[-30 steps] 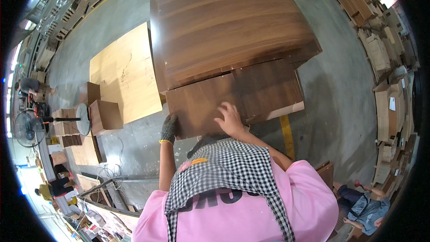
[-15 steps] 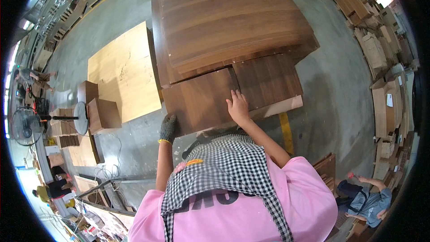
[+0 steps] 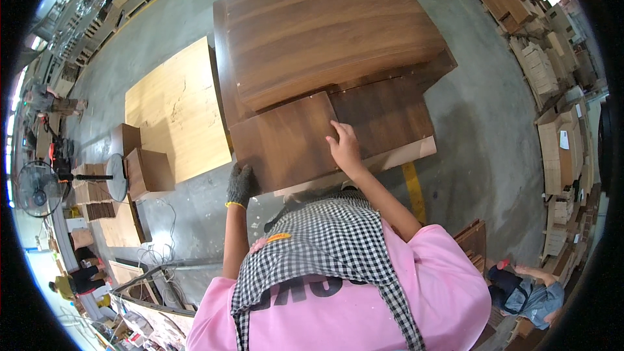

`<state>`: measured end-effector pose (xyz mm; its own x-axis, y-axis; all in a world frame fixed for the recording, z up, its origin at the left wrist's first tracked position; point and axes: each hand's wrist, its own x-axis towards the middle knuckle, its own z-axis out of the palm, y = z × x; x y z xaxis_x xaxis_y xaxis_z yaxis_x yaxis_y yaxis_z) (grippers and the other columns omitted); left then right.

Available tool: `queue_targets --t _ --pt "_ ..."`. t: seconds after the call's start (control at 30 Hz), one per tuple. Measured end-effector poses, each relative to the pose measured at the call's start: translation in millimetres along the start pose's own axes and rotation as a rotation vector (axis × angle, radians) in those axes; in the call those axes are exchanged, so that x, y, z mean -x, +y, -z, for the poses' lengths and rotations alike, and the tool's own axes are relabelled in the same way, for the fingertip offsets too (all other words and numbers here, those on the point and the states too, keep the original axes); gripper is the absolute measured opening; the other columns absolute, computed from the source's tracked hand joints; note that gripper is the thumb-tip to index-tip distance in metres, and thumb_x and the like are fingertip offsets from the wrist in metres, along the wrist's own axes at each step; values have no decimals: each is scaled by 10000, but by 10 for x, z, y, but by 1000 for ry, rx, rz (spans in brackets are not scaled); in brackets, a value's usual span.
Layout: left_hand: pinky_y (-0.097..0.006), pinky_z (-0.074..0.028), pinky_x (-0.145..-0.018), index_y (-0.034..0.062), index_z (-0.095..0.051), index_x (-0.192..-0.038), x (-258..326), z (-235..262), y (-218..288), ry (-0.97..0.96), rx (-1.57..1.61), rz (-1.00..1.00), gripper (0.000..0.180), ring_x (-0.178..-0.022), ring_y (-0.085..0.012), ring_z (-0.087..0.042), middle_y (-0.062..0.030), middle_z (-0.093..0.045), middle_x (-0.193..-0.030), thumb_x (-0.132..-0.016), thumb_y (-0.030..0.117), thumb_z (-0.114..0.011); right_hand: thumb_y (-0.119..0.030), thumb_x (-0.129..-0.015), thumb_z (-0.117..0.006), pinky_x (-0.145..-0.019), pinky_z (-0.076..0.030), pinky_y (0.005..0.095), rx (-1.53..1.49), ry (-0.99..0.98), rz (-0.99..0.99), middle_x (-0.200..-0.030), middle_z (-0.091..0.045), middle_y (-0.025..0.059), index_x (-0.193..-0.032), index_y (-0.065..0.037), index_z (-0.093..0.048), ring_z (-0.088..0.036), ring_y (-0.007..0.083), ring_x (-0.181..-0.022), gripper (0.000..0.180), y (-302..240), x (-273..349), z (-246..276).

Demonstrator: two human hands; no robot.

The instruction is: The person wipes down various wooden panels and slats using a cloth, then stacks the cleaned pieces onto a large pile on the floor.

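A dark brown wood-grain panel (image 3: 283, 140) lies in front of me at a slight tilt, its near edge lifted off what is beneath. My left hand (image 3: 240, 184), in a grey knit glove with a yellow cuff, is closed around its near left corner. My bare right hand (image 3: 345, 147) is at the panel's right edge, index finger stretched forward and thumb apart. To the right of that edge lies a second dark brown panel (image 3: 387, 117), level and partly under my right hand. Behind both rises a stack of large brown panels (image 3: 338, 32).
Pale cardboard (image 3: 403, 156) sticks out under the panels' near side. On the left are a light plywood sheet (image 3: 175, 110), brown boxes (image 3: 148, 172) and a standing fan (image 3: 40, 188). One person (image 3: 530, 296) is at lower right. Wood stacks (image 3: 559, 149) line the right side.
The panel in my left hand has risen at its near side and shifted slightly left, showing cardboard beneath. My right hand's fingers, flat and spread before, are now more bent at its edge.
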<state>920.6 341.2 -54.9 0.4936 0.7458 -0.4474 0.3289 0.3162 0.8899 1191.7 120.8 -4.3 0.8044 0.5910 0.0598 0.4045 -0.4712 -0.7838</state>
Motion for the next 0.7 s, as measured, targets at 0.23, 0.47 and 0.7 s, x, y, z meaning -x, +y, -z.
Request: queue_targets --t 0.23,0.47,0.7 --pt "-339 -484 -941 1 -518 -1313 869 -1101 976 -176 -480 -224 437 -1094 -218 -599 -116 -653 -1189 -962 230 -642 -561 -927 -620 -605 -385 369 -217 212 -388 -640 -428 41 -681 5 -532 -403 144 -643 623 899 -235 1086" --pt "-368 -389 -1101 55 -447 -1456 1024 -1772 1412 -750 -511 -214 573 -1331 -273 -490 -165 -536 -1424 -969 287 -640 -538 -950 -590 -736 -454 364 -129 277 -531 -794 -624 72 -864 91 -646 -532 175 -764 637 2603 -400 2750" --pt "-415 -417 -1059 -54 -435 -1395 37 -241 429 303 -755 -257 763 -1254 -389 -523 -270 -529 -1361 -877 446 -692 -559 -942 -590 -744 -453 369 -182 240 -507 -824 -605 66 -870 83 -608 -525 188 -764 646 2857 -887 3123"
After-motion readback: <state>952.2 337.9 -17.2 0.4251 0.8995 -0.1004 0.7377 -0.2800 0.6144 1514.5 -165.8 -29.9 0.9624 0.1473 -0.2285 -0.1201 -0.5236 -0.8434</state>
